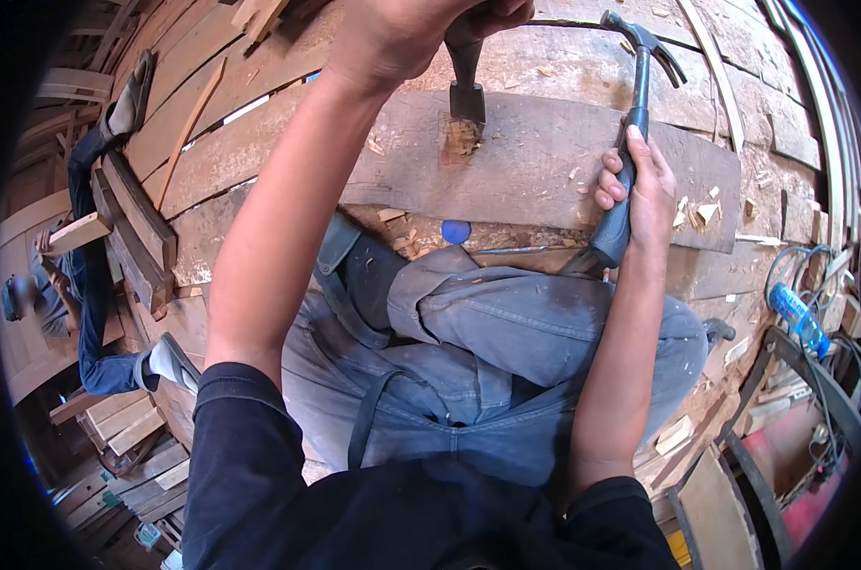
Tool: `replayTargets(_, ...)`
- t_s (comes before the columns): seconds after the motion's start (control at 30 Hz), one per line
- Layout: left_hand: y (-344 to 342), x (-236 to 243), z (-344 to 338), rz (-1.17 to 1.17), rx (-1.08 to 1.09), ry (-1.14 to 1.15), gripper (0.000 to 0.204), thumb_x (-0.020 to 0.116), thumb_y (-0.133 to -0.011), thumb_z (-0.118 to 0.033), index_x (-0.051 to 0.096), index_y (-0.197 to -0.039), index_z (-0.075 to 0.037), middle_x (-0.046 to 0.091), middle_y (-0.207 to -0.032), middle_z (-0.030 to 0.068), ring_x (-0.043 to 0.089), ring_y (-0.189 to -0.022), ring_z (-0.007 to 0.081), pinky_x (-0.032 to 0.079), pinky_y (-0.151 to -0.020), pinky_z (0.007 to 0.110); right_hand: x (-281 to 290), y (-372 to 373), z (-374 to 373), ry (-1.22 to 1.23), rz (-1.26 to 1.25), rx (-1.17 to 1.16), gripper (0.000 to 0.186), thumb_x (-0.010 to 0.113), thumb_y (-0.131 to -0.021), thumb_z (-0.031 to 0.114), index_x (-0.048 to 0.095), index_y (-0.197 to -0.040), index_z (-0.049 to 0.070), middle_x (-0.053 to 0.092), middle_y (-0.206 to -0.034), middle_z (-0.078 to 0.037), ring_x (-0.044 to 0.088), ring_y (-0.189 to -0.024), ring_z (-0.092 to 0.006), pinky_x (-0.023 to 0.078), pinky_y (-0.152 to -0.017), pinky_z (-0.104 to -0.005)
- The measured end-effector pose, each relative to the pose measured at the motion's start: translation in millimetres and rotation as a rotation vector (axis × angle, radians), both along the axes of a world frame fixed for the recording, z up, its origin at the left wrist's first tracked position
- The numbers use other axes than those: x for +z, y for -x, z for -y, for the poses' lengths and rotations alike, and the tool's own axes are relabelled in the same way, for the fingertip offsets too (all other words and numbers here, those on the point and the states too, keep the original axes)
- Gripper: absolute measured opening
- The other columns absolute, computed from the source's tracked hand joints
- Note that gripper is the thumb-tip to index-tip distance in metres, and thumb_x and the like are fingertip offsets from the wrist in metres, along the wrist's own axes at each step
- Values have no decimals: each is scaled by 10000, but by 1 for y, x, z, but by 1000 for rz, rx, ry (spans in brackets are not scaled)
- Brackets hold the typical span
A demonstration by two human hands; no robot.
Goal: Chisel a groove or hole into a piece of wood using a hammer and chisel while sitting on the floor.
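High at the top centre, my left hand (402, 33) grips a dark metal chisel (464, 66), its wide lower end standing on a roughly cut, lighter patch (463, 142) in a worn brown plank (563, 157). My right hand (639, 195) is wrapped round the rubber grip of a claw hammer (644, 66), whose head is raised toward the top right, apart from the chisel. Wood chips (706, 212) lie on the plank's right end. A blue disc (455, 231) lies just below the plank, beside my bent legs in grey trousers.
At the far left a co-worker (93, 285) in jeans sits holding a piece of wood, beside loose boards (136, 233). Stacked offcuts (126, 418) lie lower left. On the right are a plastic bottle (796, 318), looped cables (820, 446) and long battens (820, 104).
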State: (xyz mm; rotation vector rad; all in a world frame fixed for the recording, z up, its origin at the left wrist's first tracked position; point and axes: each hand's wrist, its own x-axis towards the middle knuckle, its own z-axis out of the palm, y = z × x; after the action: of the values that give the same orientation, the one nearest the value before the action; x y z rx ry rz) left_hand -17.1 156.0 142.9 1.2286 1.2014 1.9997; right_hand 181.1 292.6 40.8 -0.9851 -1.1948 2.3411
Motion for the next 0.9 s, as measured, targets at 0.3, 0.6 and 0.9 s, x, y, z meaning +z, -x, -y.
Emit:
replayTargets(0.3, 9, -7, 13, -85, 94, -59, 342, 632, -828, -336, 485, -943, -50, 490, -611, 38, 436, -462, 103, 363, -407, 237, -2, 0, 2, 9, 14, 0, 183, 559, -972, 232, 503, -988, 59, 513, -689, -57, 443, -455, -76, 374, -388, -225)
replayTargets(0.6, 14, -16, 25, 158, 358, -160, 321, 642, -810, -324, 507, -892, -46, 447, -549, 25, 396, -423, 96, 347, -407, 233, 27, -2, 16, -225, -40, -43, 267, 525, -990, 294, 475, -1057, 40, 465, -643, -38, 408, -396, -92, 351, -334, -238)
replayTargets(0.9, 22, -23, 40, 225, 391, -238, 215, 695, -841, -180, 580, -739, -30, 548, -582, -4, 493, -480, 74, 378, -442, 235, 201, 24, -6, -956, -375, 477, 256, 461, -1019, 266, 437, -1087, 20, 416, -624, 4, 335, -453, -40, 285, -408, -211)
